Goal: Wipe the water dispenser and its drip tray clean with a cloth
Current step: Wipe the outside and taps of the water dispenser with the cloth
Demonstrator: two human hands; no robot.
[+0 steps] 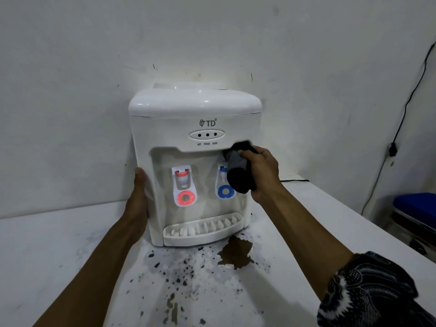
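Observation:
A white tabletop water dispenser (195, 128) stands against the wall, with a red tap (184, 182) on the left and a blue tap (225, 191) on the right of its recess. Its white slatted drip tray (203, 230) juts out at the bottom. My left hand (140, 192) lies flat against the dispenser's left side. My right hand (262, 173) grips a dark cloth (239, 171), pressed against the upper right edge of the recess, covering part of the blue tap.
The white table (59, 251) carries dark flecks and a brown patch (236, 253) just in front of the tray. A black cable (401, 119) runs down the wall at right. A blue object (416, 204) sits low at the far right.

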